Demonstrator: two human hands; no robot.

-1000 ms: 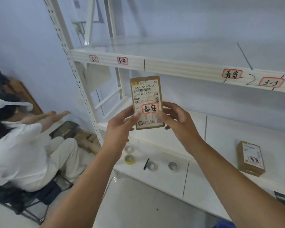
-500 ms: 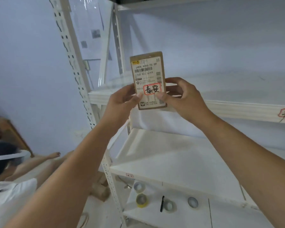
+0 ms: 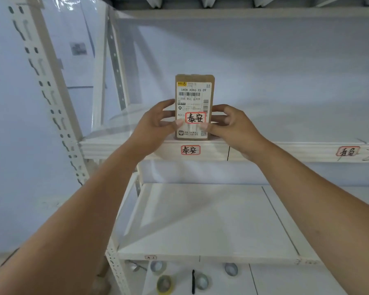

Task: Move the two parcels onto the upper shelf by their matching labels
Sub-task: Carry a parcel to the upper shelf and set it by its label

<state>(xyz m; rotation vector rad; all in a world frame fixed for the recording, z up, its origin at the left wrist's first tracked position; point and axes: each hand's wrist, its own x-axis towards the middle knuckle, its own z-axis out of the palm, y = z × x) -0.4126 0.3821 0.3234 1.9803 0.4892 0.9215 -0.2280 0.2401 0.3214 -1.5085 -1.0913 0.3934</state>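
A small brown cardboard parcel [image 3: 194, 96] stands upright on the front edge of the upper shelf [image 3: 264, 149]. Its white shipping label carries a red-framed handwritten tag. Directly below it, a shelf label [image 3: 190, 150] shows the same two characters. My left hand [image 3: 156, 124] grips the parcel's left side and my right hand [image 3: 232, 126] its right side, thumbs on the front face. A second shelf label [image 3: 347, 151] with other characters sits far right on the same edge. The other parcel is out of view.
The white perforated rack upright [image 3: 51, 99] rises at left. The middle shelf [image 3: 211, 222] lies below. On the lowest shelf are several tape rolls [image 3: 164, 284] and a black pen [image 3: 193, 281]. Another shelf board [image 3: 243, 11] runs overhead.
Both hands carried the parcel up from chest height and set its bottom on the upper shelf edge above the matching label. My view tilted upward; the seated person and second parcel dropped out of view.
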